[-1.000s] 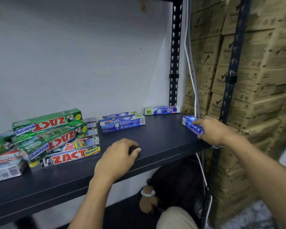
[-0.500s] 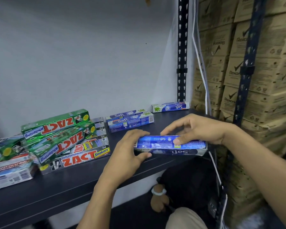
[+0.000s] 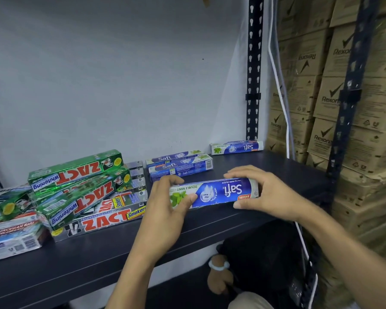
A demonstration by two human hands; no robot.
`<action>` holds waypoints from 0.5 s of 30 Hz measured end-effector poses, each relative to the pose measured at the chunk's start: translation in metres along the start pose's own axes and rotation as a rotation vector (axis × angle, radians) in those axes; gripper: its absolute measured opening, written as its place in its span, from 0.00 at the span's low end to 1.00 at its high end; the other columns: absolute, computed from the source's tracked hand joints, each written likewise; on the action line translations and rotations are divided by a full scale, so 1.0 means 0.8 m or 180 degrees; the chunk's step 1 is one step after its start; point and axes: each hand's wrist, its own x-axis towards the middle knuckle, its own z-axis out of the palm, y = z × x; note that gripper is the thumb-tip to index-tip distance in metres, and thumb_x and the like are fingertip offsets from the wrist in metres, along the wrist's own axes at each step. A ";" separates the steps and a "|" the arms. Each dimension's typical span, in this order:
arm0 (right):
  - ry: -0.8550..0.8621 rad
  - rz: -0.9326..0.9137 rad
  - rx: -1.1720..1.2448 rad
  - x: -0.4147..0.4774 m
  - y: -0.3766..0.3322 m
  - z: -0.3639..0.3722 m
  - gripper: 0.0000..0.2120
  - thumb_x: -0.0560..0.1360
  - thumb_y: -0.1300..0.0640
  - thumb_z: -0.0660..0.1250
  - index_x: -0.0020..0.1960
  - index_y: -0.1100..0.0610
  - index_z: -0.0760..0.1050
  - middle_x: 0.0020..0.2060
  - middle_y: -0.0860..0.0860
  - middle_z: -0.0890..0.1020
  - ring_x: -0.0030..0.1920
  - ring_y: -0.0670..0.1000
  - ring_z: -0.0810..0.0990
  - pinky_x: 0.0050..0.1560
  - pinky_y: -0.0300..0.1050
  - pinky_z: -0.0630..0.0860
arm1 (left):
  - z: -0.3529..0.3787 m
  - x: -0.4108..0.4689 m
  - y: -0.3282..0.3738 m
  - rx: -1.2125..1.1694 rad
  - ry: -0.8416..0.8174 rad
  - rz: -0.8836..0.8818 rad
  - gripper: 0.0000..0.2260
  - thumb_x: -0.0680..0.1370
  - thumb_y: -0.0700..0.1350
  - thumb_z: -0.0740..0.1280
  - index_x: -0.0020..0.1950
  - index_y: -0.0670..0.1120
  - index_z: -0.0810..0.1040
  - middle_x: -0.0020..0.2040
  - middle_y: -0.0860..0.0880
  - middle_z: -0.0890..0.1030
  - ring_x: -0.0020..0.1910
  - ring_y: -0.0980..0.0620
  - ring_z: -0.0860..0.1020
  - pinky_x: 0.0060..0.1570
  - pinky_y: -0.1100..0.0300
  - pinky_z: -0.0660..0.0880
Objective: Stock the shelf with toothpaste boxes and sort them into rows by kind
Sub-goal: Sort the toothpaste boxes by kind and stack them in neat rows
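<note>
I hold a blue Safi toothpaste box [image 3: 218, 192] lengthwise over the dark shelf [image 3: 98, 248], its printed front turned towards me. My left hand [image 3: 167, 208] grips its green left end and my right hand [image 3: 263, 192] grips its right end. Behind it, a small stack of Safi boxes [image 3: 181, 166] lies on the shelf. One more Safi box [image 3: 236, 147] rests against the back wall by the upright. Green Zact Whitening boxes [image 3: 76, 175] are piled to the left on silver Zact Smokers boxes [image 3: 105, 219].
Other toothpaste boxes [image 3: 11, 233] lie at the far left. A black perforated upright [image 3: 253, 70] stands at the shelf's back right corner, with a white cable [image 3: 281, 97] beside it. Brown Rexona cartons [image 3: 352, 108] fill the right side. A dark bag [image 3: 261, 257] sits below the shelf.
My right hand brought the Safi box from the shelf's right edge to the middle. My left hand came up off the shelf and took its left end. The box has turned front side up.
</note>
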 end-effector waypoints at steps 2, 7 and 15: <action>0.0341 -0.0062 -0.0183 -0.003 0.004 0.014 0.30 0.67 0.52 0.81 0.65 0.37 0.75 0.61 0.34 0.74 0.66 0.39 0.71 0.62 0.41 0.75 | -0.001 0.000 0.003 -0.0123 0.0163 -0.0103 0.17 0.75 0.53 0.73 0.60 0.60 0.70 0.58 0.62 0.72 0.57 0.71 0.71 0.53 0.71 0.70; 0.1382 -0.0178 0.0226 -0.012 -0.006 0.044 0.28 0.66 0.51 0.81 0.64 0.41 0.77 0.56 0.37 0.78 0.61 0.41 0.76 0.54 0.39 0.79 | -0.004 0.003 0.018 -0.1805 0.0586 -0.0559 0.31 0.73 0.40 0.76 0.70 0.54 0.66 0.60 0.52 0.78 0.52 0.57 0.84 0.45 0.65 0.80; 0.2027 -0.0051 0.0870 0.002 -0.048 0.110 0.23 0.69 0.50 0.79 0.63 0.45 0.79 0.51 0.42 0.83 0.52 0.43 0.83 0.53 0.43 0.80 | 0.054 0.047 0.049 -0.2203 0.0256 -0.0646 0.13 0.82 0.40 0.65 0.66 0.49 0.74 0.56 0.50 0.85 0.53 0.49 0.85 0.54 0.47 0.81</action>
